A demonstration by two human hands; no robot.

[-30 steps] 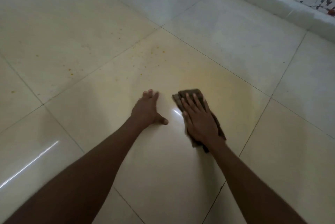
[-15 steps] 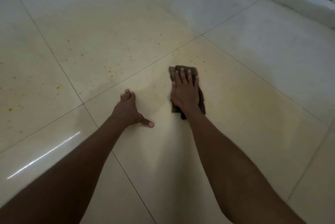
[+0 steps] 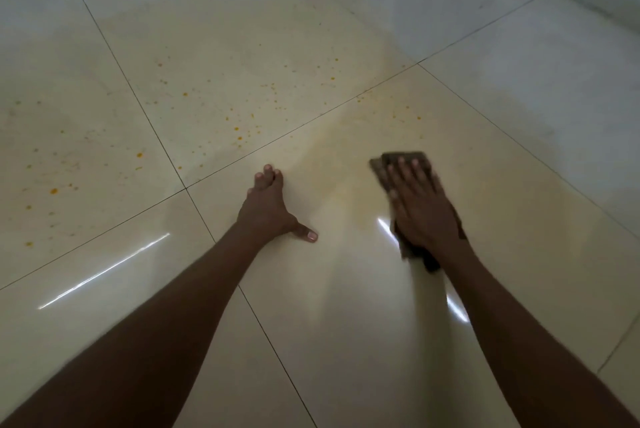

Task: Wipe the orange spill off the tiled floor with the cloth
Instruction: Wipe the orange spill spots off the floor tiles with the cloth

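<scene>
A: The right hand (image 3: 420, 211) lies flat, its fingers (image 3: 401, 169) straight and slightly spread, pressing the folded dark brown cloth (image 3: 407, 159) onto the glossy cream tiled floor (image 3: 346, 341). The left hand (image 3: 268, 209) braces flat, fingers together.

B: Risk?

A: A soaked cloth might smear the scattered orange spill (image 3: 239, 129) — mostly far left, unwiped. The palm could slip on the wet tile.

B: Hidden?

A: Most of the cloth — and it's blurred.

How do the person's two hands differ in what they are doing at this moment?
The right hand lies flat on the brown cloth, fingers straight, pressing it to the floor; the left hand rests on bare tile with nothing under it. The right hand looks motion-blurred; the left hand is sharp, thumb spread sideways. Both are palm-down on the same tile.
</scene>
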